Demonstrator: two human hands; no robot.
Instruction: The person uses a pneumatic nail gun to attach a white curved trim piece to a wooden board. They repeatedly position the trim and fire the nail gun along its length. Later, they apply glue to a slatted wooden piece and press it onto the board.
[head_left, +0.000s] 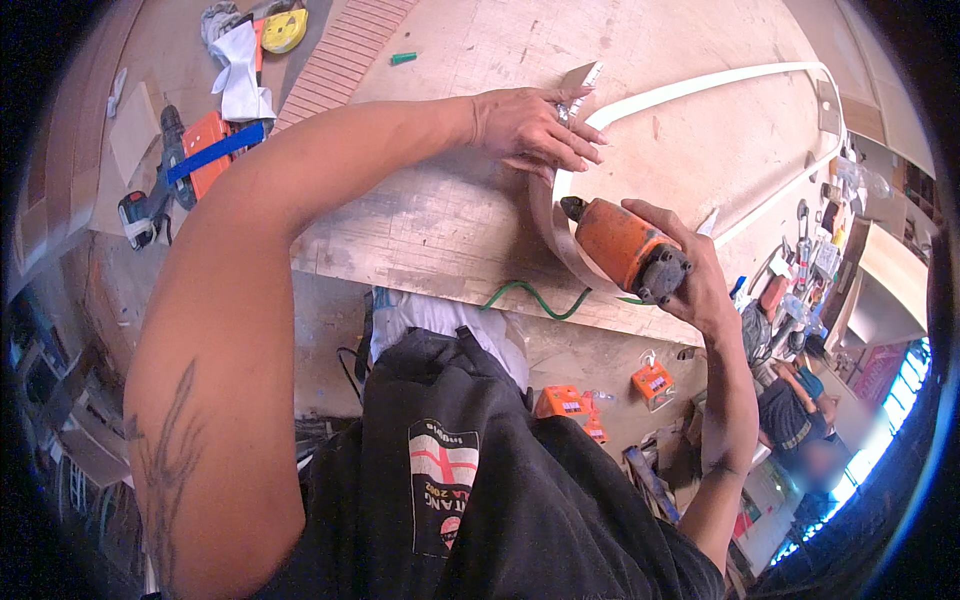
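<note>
My right hand [695, 270] is wrapped round an orange air nailer [615, 240] with a dark bolted cap. Its black nose points toward the inner face of a thin curved strip [545, 215] standing on edge on the wooden workbench [420, 220]. Farther up that strip, my left hand [540, 130] grips it, thumb on the near side and fingers reaching over to the other. A white band [700, 85] runs from beside my left fingers and bends round to the right. Part of the strip is hidden beneath my fingers and behind the nailer.
A green coiled hose [535, 300] hangs at the bench's front edge. At the left lie a drill [175, 140], an orange case [207, 150] and a yellow tape measure [284, 31]. Tools and clutter line the right side, where another person [795, 410] is visible. Orange packets [562, 402] are below.
</note>
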